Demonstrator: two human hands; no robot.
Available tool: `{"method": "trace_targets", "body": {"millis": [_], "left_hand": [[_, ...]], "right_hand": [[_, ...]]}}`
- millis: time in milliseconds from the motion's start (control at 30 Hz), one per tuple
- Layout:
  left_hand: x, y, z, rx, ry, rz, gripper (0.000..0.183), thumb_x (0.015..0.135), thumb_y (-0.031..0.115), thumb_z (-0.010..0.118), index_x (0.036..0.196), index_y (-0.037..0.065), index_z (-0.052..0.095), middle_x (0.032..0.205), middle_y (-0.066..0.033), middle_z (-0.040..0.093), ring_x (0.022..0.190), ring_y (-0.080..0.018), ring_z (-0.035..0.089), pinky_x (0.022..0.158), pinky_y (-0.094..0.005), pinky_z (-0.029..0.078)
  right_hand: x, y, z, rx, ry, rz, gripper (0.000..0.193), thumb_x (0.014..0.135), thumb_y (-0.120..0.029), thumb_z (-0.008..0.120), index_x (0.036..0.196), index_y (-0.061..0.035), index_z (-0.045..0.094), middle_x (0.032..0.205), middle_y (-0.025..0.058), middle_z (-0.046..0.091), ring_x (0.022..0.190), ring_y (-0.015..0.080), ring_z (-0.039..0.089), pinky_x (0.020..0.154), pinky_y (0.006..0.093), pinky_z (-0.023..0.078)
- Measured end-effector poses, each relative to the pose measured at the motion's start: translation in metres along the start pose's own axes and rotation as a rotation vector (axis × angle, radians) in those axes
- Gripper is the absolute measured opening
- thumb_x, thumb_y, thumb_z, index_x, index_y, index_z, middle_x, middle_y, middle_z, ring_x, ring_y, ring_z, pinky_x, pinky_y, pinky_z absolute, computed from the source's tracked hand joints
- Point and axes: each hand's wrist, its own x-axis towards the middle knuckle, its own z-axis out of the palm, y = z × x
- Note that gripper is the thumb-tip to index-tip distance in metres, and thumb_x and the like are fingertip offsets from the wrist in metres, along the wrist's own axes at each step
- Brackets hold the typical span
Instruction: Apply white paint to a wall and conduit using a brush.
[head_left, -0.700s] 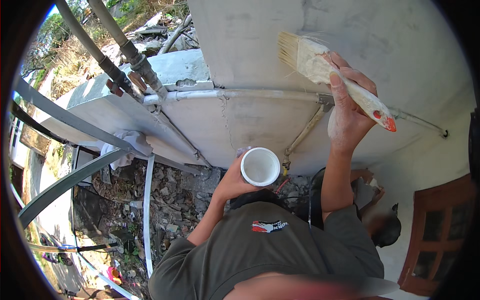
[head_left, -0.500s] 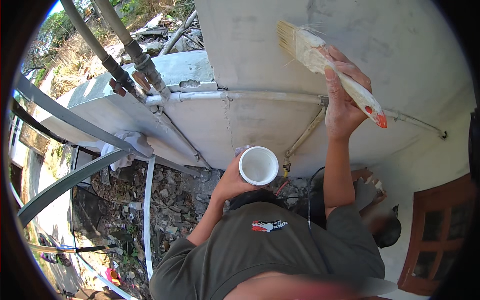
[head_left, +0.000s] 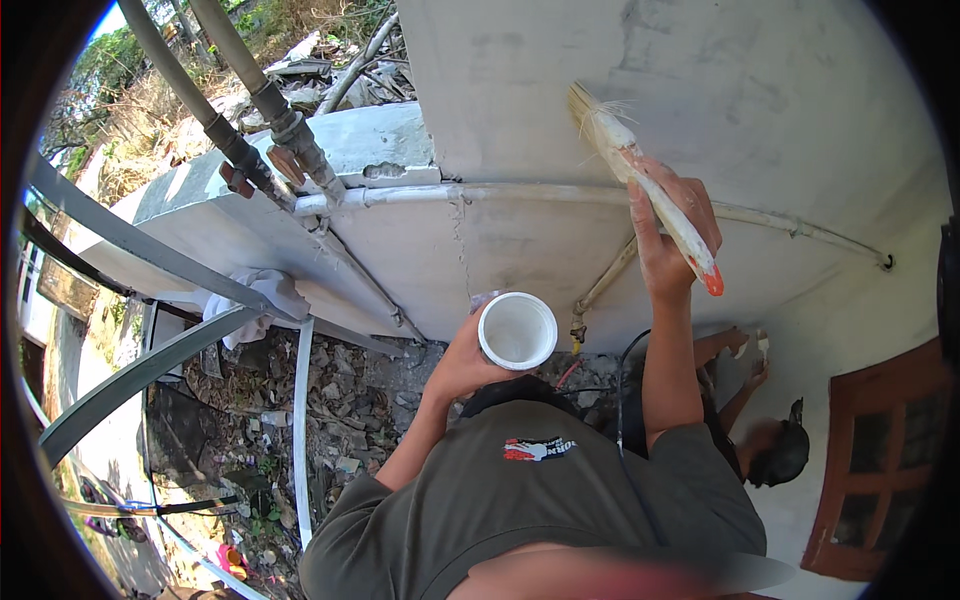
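Note:
My right hand point(head_left: 672, 228) is closed round the handle of a wide paintbrush point(head_left: 655, 195), raised in front of the wall. Its pale bristles point up and left, and white paint coats its handle down to the red tip. Whether the bristles touch the grey-white wall point(head_left: 520, 90) I cannot tell. Low in front of my chest, my left hand point(head_left: 467, 358) grips a white plastic tub point(head_left: 517, 331) by its side. The tub's open mouth faces up, and its inside looks white; how much it holds is unclear.
A white pipe point(head_left: 500, 193) runs along the wall, joined at left to upright pipes with valves point(head_left: 284, 165). Grey metal bars point(head_left: 150, 370) cross the left side. Rubble point(head_left: 340, 420) covers the ground. At right, another person point(head_left: 775, 450) holds a small brush near a brown-framed window point(head_left: 880, 470).
My right hand and the paintbrush have moved down and slightly left, and the brush has turned steeper. The tub stays in place. At right, the other person's arms and head have shifted.

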Motion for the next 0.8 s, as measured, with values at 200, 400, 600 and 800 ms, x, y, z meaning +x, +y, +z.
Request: {"method": "trace_targets", "body": {"millis": [200, 400, 600, 800], "left_hand": [[0.001, -0.001, -0.004, 0.045, -0.029, 0.03, 0.088, 0.061, 0.007, 0.092, 0.137, 0.003, 0.048, 0.129, -0.0066, 0.059, 0.121, -0.0184, 0.055, 0.104, -0.0367, 0.043], [0.002, 0.001, -0.004, 0.013, -0.015, 0.017, 0.083, 0.063, 0.015, 0.089, 0.135, 0.002, 0.051, 0.128, -0.0103, 0.059, 0.119, -0.0231, 0.056, 0.104, -0.0374, 0.042], [0.001, -0.002, -0.006, 0.074, -0.01, 0.04, 0.083, 0.062, 0.016, 0.09, 0.135, 0.002, 0.051, 0.128, -0.0111, 0.059, 0.119, -0.0235, 0.056, 0.104, -0.0375, 0.042], [0.0, 0.002, -0.007, 0.025, -0.001, 0.025, 0.083, 0.062, 0.017, 0.09, 0.134, 0.003, 0.051, 0.128, -0.0109, 0.059, 0.119, -0.0235, 0.056, 0.104, -0.0374, 0.042]], "right_hand": [[-0.005, -0.006, 0.009, -0.002, -0.021, -0.075, 0.034, 0.077, 0.004, 0.075, 0.11, 0.001, 0.068, 0.09, 0.0107, 0.072, 0.067, 0.0185, 0.066, 0.061, 0.0287, 0.055], [-0.011, -0.009, 0.002, -0.035, -0.094, 0.125, 0.034, 0.086, -0.005, 0.072, 0.118, -0.0002, 0.066, 0.104, 0.0136, 0.072, 0.091, 0.0217, 0.069, 0.08, 0.0316, 0.056], [-0.018, 0.002, -0.005, -0.028, -0.093, 0.179, 0.034, 0.088, -0.008, 0.073, 0.12, 0.001, 0.068, 0.114, 0.0157, 0.071, 0.103, 0.0222, 0.069, 0.09, 0.0346, 0.053], [-0.032, 0.007, -0.009, 0.001, -0.041, 0.286, 0.031, 0.091, -0.008, 0.07, 0.12, 0.0041, 0.068, 0.117, 0.0158, 0.07, 0.107, 0.0217, 0.067, 0.097, 0.0366, 0.051]]}}
